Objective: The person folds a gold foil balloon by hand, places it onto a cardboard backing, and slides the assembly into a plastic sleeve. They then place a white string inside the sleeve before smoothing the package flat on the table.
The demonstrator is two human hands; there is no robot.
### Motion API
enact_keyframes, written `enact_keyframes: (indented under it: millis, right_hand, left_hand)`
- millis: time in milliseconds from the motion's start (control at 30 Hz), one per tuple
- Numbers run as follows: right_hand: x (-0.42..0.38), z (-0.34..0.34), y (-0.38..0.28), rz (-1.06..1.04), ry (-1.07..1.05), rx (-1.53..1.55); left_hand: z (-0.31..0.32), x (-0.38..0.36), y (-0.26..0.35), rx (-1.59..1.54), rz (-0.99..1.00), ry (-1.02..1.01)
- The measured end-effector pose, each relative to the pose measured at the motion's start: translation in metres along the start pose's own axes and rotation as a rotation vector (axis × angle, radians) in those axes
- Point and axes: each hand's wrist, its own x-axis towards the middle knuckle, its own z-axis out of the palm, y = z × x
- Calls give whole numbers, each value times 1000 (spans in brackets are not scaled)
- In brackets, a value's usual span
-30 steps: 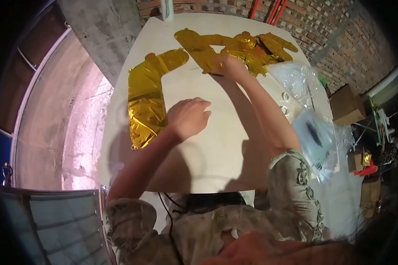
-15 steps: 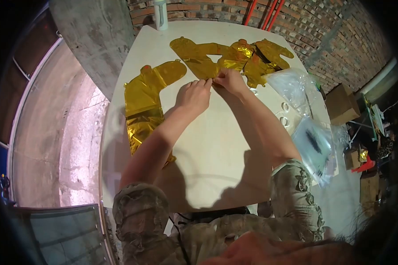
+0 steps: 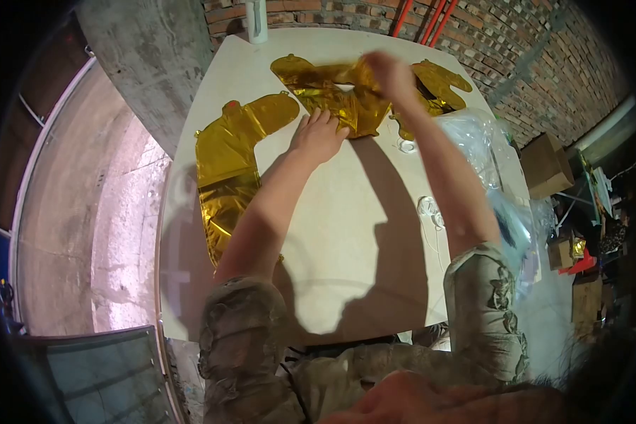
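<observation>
A flat gold foil balloon (image 3: 367, 121) lies creased at the far middle of the table, with a small gap through it. My left hand (image 3: 321, 134) rests on its near edge, fingers spread and pressing flat. Over the balloon's far right part is my right hand (image 3: 392, 76), smeared by motion; its fingers cannot be made out. Just left of my left hand lies another gold foil balloon (image 3: 227, 159), bent at a corner and partly under my left forearm. More gold foil (image 3: 442, 85) lies beyond my right wrist.
White ribbon rolls (image 3: 428, 206) lie beside my right forearm, with another white ring (image 3: 407, 146) farther up. Clear plastic bags (image 3: 473, 141) cover the table's right side. A white cylinder (image 3: 256, 22) stands at the far edge. A cardboard box (image 3: 546, 167) sits off to the right.
My hands were together at the middle balloon's near edge. My right hand has swung away and up to its far right part; my left has shifted slightly left, fingers spread.
</observation>
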Motion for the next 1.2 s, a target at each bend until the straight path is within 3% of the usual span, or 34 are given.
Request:
enact_keyframes:
  millis: [33, 67, 133, 200, 333, 433, 500, 533, 600, 833, 900, 933, 1000, 1067, 1100, 1167, 1200]
  right_hand:
    - [23, -14, 1, 233, 218, 189]
    - [54, -36, 14, 21, 482, -142]
    - [82, -97, 23, 60, 495, -190]
    - [115, -125, 31, -60, 727, 141]
    - [125, -194, 30, -76, 684, -50]
    - [134, -244, 28, -185, 782, 120]
    - [129, -280, 18, -299, 644, 293]
    - [120, -287, 12, -302, 644, 289]
    - [87, -293, -21, -396, 607, -113]
    - [1, -303, -99, -469, 685, -44]
    - [-19, -295, -104, -380, 601, -191]
    - [-24, -292, -107, -371, 594, -145]
    - [-35, -291, -116, -346, 525, -174]
    - [-40, -291, -123, -379, 440, -200]
    - [-44, -291, -130, -363, 391, -231]
    - [-46, -291, -131, -339, 383, -176]
    - [-47, -292, -132, -351, 344, -120]
  left_hand:
    - [1, 1, -1, 0, 0, -1]
    - [3, 0, -2, 21, 4, 9]
    - [8, -4, -3, 35, 12, 4]
    - [6, -3, -3, 43, 15, 45]
    - [5, -3, -2, 39, 11, 23]
    - [3, -5, -1, 39, -21, -35]
    - [2, -5, 1, -1, -26, 8]
    - [3, -5, 0, -3, -22, 10]
    - [5, -5, 0, 13, -19, 25]
    - [4, 1, 1, 62, 5, -15]
    - [3, -4, 7, 162, -52, 181]
    - [7, -2, 5, 89, 5, 278]
    - [-32, -22, 49, -510, 54, 237]
    - [-57, -42, 85, -577, 264, 290]
    - [-69, -41, 97, -574, 275, 283]
    - [-91, -43, 118, -432, 543, 525]
    - [-101, -35, 123, -432, 546, 521]
